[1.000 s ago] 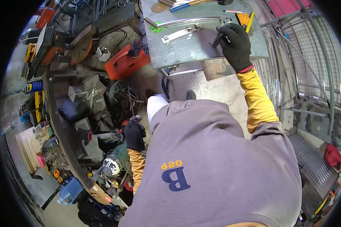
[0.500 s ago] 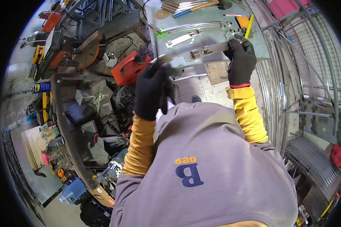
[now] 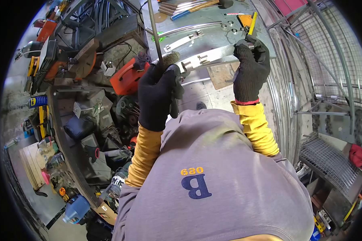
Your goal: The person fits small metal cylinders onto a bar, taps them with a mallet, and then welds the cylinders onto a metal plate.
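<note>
My left hand (image 3: 159,92), in a black glove, is closed around a thin dark metal rod (image 3: 155,30) that points up and away. Beside its fingertips lies the left end of a shiny flat metal strip (image 3: 219,55). Short round tube pieces (image 3: 203,59) stand on that strip. At the strip's other end, my right hand (image 3: 251,70), also gloved in black, grips it above the near edge of the metal table (image 3: 213,36). Whether the left fingers also touch the strip cannot be made out. A similar strip with small tube pieces (image 3: 185,41) lies farther back on the table.
Several loose rings (image 3: 234,31), an orange triangular tool (image 3: 244,20) and a yellow marker-like stick (image 3: 253,23) are at the table's right. Rods and a blue-handled tool (image 3: 193,9) lie at the back. A red case (image 3: 126,74) stands left; a wire-mesh rack (image 3: 330,156) is at right.
The strip has come nearer to my left hand and is now steadier in view. The rod in my left hand now stands nearly upright in the picture. The whole view has shifted slightly.
</note>
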`<state>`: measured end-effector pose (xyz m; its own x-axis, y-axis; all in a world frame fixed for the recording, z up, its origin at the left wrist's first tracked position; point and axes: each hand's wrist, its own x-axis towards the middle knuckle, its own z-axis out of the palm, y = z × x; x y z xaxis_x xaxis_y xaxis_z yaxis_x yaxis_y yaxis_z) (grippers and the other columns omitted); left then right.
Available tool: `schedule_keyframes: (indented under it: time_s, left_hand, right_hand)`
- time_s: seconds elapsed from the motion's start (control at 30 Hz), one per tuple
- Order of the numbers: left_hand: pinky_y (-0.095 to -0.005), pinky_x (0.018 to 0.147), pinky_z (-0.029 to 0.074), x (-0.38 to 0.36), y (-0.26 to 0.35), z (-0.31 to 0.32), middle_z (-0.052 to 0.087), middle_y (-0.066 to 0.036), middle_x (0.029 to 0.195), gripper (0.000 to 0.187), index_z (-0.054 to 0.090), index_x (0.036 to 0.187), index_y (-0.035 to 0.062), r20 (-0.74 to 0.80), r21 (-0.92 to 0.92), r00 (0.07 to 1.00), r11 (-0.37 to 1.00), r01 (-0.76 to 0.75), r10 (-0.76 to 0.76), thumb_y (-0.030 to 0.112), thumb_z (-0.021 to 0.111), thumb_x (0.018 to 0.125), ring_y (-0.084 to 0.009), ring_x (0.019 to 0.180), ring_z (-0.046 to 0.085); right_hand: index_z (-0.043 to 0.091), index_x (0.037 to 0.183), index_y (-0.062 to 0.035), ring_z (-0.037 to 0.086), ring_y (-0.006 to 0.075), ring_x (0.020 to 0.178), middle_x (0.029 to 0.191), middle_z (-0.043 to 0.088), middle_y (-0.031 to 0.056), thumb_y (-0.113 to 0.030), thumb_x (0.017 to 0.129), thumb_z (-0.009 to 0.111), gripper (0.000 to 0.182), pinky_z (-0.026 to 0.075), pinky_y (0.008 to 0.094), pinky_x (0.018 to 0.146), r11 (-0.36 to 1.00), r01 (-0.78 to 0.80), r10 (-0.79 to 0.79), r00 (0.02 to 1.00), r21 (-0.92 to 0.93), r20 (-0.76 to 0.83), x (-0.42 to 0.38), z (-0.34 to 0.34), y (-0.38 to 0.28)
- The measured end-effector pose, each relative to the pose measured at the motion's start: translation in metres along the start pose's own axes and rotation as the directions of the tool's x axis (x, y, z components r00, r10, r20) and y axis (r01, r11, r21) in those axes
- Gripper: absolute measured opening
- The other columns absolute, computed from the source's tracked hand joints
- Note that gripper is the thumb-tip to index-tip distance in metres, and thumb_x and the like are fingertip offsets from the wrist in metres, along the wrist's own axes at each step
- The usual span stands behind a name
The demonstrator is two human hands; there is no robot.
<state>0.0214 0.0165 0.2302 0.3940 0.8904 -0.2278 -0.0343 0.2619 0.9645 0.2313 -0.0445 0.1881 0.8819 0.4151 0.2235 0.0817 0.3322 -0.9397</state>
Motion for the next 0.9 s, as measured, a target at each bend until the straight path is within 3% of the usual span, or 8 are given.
schedule_keyframes:
  time_s: [0.1,0.33,0.4,0.43,0.53,0.67,0.73,0.9]
  left_hand:
    - [-0.0263,0.058,0.05,-0.001,0.0,0.002,0.07,-0.001,0.087,0.029,0.073,0.13,0.0005,-0.044,0.0,0.995,0.996,-0.086,0.086,0.013,0.067,0.104,-0.0079,0.065,0.061]
    - [-0.0256,0.057,0.049,-0.012,0.015,0.002,0.068,0.0,0.081,0.03,0.073,0.131,0.0014,-0.037,-0.03,0.996,0.996,-0.088,0.087,0.013,0.067,0.104,-0.0076,0.062,0.061]
    - [-0.0257,0.056,0.049,-0.017,0.022,0.003,0.067,0.0,0.081,0.029,0.073,0.129,0.0012,-0.005,-0.065,1.0,0.998,-0.022,0.022,0.014,0.068,0.104,-0.0074,0.062,0.061]
    - [-0.0257,0.056,0.049,-0.019,0.025,0.004,0.067,0.0,0.081,0.029,0.073,0.129,0.0012,-0.008,-0.064,1.0,0.998,-0.025,0.024,0.014,0.068,0.104,-0.0074,0.062,0.061]
    - [-0.0253,0.059,0.05,-0.023,0.028,0.006,0.068,0.0,0.083,0.028,0.074,0.127,0.0009,0.022,-0.039,0.999,0.999,0.025,-0.025,0.014,0.068,0.103,-0.0071,0.065,0.061]
    - [-0.0243,0.065,0.049,-0.025,0.016,0.005,0.069,0.001,0.085,0.026,0.074,0.124,0.0004,0.032,-0.017,0.999,0.999,-0.036,0.037,0.013,0.067,0.102,-0.005,0.072,0.06]
    - [-0.0239,0.067,0.049,-0.027,0.014,0.003,0.069,0.002,0.086,0.025,0.074,0.123,0.0001,0.054,-0.036,0.997,0.998,-0.054,0.056,0.012,0.066,0.102,-0.0041,0.074,0.059]
    - [-0.0237,0.067,0.049,-0.027,0.016,-0.002,0.07,0.002,0.091,0.025,0.074,0.122,-0.0012,0.004,0.066,0.999,0.997,-0.04,0.04,0.009,0.066,0.1,-0.0037,0.074,0.058]
  right_hand:
    - [0.071,0.122,-0.0013,0.066,0.0103,0.085,0.095,0.071,0.0028,-0.008,0.095,0.077,0.028,0.055,0.0251,0.077,0.998,-0.017,0.015,0.999,0.057,0.03,-0.002,-0.001,0.006]
    - [0.07,0.122,-0.0007,0.067,0.0112,0.086,0.098,0.07,0.0037,-0.009,0.097,0.077,0.027,0.061,0.029,0.078,0.979,-0.155,0.147,0.987,0.131,0.065,-0.006,0.002,0.014]
    - [0.068,0.123,-0.001,0.068,0.0116,0.085,0.099,0.07,0.0041,-0.011,0.099,0.075,0.027,0.063,0.0314,0.078,0.918,-0.33,0.314,0.944,0.219,0.105,-0.009,0.001,0.02]
    - [0.068,0.123,-0.001,0.068,0.0116,0.085,0.099,0.07,0.0041,-0.011,0.099,0.075,0.027,0.063,0.0314,0.078,0.917,-0.331,0.315,0.943,0.221,0.108,-0.011,0.001,0.024]
    - [0.068,0.124,-0.0034,0.068,0.0115,0.081,0.099,0.07,0.0027,-0.013,0.101,0.075,0.026,0.062,0.0288,0.077,0.79,-0.531,0.492,0.847,0.305,0.202,-0.019,-0.001,0.041]
    - [0.068,0.125,-0.0042,0.068,0.0113,0.081,0.099,0.07,0.0019,-0.013,0.102,0.074,0.025,0.061,0.0282,0.078,0.768,-0.566,0.515,0.824,0.299,0.237,-0.024,-0.004,0.048]
    - [0.068,0.125,-0.0033,0.069,0.0124,0.082,0.1,0.071,0.0028,-0.013,0.103,0.073,0.025,0.062,0.0294,0.079,0.831,-0.512,0.472,0.855,0.215,0.213,-0.023,-0.002,0.044]
    - [0.067,0.127,-0.0014,0.069,0.0139,0.084,0.102,0.071,0.006,-0.011,0.103,0.072,0.026,0.061,0.0297,0.081,0.866,-0.421,0.392,0.906,0.27,0.157,-0.022,0.004,0.035]
